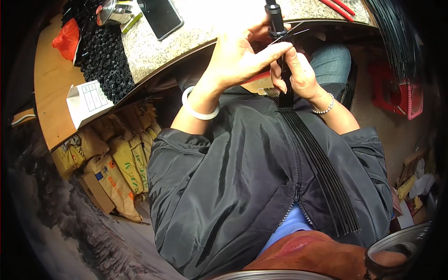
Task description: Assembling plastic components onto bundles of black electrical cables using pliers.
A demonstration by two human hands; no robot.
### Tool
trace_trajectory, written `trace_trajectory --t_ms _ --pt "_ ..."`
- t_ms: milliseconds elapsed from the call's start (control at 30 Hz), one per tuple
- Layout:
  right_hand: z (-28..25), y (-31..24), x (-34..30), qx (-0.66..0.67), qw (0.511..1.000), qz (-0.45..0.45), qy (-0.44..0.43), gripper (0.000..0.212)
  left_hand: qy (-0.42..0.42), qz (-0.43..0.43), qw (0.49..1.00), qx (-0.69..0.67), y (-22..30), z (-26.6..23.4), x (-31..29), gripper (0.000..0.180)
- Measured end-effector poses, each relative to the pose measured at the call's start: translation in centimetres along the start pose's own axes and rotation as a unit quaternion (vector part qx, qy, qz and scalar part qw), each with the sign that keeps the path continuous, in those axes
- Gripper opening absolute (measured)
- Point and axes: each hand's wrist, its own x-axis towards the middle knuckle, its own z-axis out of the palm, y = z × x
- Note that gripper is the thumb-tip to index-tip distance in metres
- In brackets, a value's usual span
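Observation:
Over my lap, just off the table's edge, both hands meet at a black tube with a ringed collar (276,23), much like an umbrella frame's shaft. My left hand (233,58), with a white bangle on its wrist, is closed around the tube near the collar; its fingers are partly hidden behind it. My right hand (301,77), wearing a beaded bracelet, grips the frame lower down with bent fingers. Thin pale-tipped rods stick out by the thumbs. From below the right hand, a bundle of thin black ribs (322,172) trails across my dark jacket.
On the speckled tabletop (144,60) lie a phone (161,17) and red-handled tool (338,9). Small black parts (100,56), a red bag (67,39), metal bowl (112,11) and white box (88,102) are leftward. Black rods (396,42) hang rightward; sacks (123,172) stand below.

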Motion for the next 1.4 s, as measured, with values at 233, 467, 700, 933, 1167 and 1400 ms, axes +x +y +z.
trace_trajectory --t_ms 233,467,700,933,1167,1400 --pt "-0.2 0.1 -0.4 0.033 0.999 0.013 -0.027 0.059 -0.035 -0.089 0.978 -0.183 1.0 -0.1 -0.4 0.04" --pt "0.1 -0.2 -0.4 0.035 0.998 0.008 -0.047 0.06 -0.041 -0.086 0.974 -0.206 0.8 -0.7 -0.4 0.036" --pt "-0.5 -0.5 -2.5 -0.023 0.997 -0.01 -0.075 0.059 -0.11 -0.083 0.966 -0.22 4.2 -0.2 -2.4 0.026" --pt "-0.2 -2.2 -1.7 0.001 0.988 -0.021 -0.151 0.057 -0.024 -0.065 0.94 -0.335 1.4 1.6 -2.7 0.036" --pt "0.0 -4.5 4.5 -0.003 0.993 -0.058 -0.107 0.053 -0.114 0.02 0.824 -0.554 -3.5 -0.9 3.2 0.053" --pt "1.9 -4.4 5.5 -0.093 0.98 -0.169 0.036 0.053 -0.008 0.042 0.865 -0.5 -1.5 -0.6 3.0 0.043"
